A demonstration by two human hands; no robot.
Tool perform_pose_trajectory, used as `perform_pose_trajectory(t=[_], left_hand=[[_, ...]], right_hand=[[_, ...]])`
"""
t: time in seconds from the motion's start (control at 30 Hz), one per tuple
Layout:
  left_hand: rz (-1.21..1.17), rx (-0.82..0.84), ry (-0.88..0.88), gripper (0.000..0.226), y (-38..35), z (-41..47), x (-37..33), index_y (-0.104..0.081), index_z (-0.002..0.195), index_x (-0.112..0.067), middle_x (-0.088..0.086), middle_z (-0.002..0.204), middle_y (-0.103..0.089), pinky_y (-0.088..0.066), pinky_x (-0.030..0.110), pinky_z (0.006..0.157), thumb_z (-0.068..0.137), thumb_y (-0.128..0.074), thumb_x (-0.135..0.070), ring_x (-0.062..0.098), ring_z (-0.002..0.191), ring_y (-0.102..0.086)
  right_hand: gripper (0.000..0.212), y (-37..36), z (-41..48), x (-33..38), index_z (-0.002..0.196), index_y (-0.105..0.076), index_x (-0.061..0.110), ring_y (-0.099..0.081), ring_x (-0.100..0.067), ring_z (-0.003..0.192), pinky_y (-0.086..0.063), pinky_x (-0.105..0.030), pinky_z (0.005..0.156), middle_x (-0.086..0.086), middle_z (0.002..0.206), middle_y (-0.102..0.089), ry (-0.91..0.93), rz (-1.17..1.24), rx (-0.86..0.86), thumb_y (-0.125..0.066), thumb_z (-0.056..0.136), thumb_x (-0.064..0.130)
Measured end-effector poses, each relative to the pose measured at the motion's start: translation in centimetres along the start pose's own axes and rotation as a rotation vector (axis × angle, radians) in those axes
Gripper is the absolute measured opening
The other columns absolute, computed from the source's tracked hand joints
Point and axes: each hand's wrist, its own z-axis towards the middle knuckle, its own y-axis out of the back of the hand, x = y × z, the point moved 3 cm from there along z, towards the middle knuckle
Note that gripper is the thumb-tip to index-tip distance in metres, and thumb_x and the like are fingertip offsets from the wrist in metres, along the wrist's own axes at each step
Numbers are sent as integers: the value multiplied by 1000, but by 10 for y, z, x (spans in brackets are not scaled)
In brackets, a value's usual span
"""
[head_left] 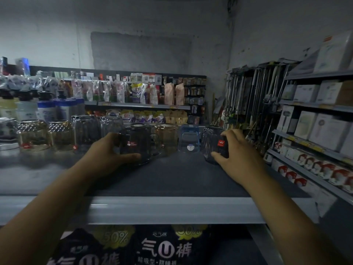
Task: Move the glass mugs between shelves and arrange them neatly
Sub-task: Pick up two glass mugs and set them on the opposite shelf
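A row of upside-down glass mugs stands along the back of the top shelf. My left hand grips a dark smoky mug with a small red-and-white sticker, its thumb at the mug's lower front. My right hand grips a dark ribbed mug bearing a red label, at the right end of the row. Between these two stand an amber mug and a blue one. To the left sit clear mugs and patterned amber ones.
The shelf's pale front edge runs across below my arms; dark printed packages lie on the level beneath. White boxes fill shelves at the right. Bottles stand at the far left behind the mugs.
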Motion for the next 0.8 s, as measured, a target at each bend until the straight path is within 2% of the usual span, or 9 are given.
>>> perform_pose_trajectory(t=[0.27, 0.37, 0.43, 0.53, 0.6, 0.7, 0.8], left_hand=[[19, 23, -20, 87, 3, 0, -3, -48, 138, -14, 8, 133, -60, -51, 42, 96, 68, -87, -47, 26, 108, -63], [59, 107, -23, 74, 17, -1, -4, -51, 135, -16, 4, 122, -62, -51, 38, 92, 76, -81, -47, 22, 102, -64], [49, 106, -72, 62, 31, -6, 1, -56, 132, -15, 2, 116, -65, -53, 37, 88, 81, -76, -44, 18, 98, -65], [7, -13, -233, 37, 48, -23, 7, -65, 121, -20, -4, 107, -72, -54, 27, 77, 88, -73, -34, 7, 91, -68], [-16, -49, -305, 25, 61, -36, 15, -68, 112, -21, -7, 99, -72, -55, 25, 72, 89, -72, -31, 4, 84, -68], [-74, -42, -364, 15, 89, -52, 37, -70, 104, -27, -9, 90, -72, -56, 18, 67, 90, -72, -29, 4, 79, -69], [-143, -63, -377, 12, 129, -65, 76, -70, 94, -33, -9, 85, -74, -53, 15, 64, 90, -73, -23, 5, 79, -69]], right_hand=[[61, 4, 1, 1, 139, -39, 18, -60, -27, 108, -56, -44, 82, -2, 143, -41, -8, 32, 31, -69, 92, 43], [60, 15, -2, 8, 142, -38, 18, -58, -27, 114, -54, -39, 85, -3, 143, -43, 0, -21, 16, -64, 94, 45], [56, 25, -10, 21, 141, -42, 16, -55, -28, 117, -50, -39, 87, -5, 138, -47, 16, -74, -45, -61, 95, 42], [48, 35, -24, 53, 137, -48, 16, -53, -28, 117, -49, -39, 86, -4, 132, -52, 50, -59, -88, -60, 96, 39], [44, 34, -32, 84, 135, -49, 19, -50, -24, 121, -46, -37, 90, 0, 133, -53, 68, 41, -39, -60, 97, 38], [35, 26, -45, 144, 129, -52, 24, -50, -17, 119, -47, -35, 94, 6, 129, -54, 116, 140, 29, -58, 98, 40], [29, 18, -58, 213, 122, -52, 29, -53, -14, 110, -50, -37, 88, 10, 121, -55, 139, 227, 43, -59, 97, 42]])
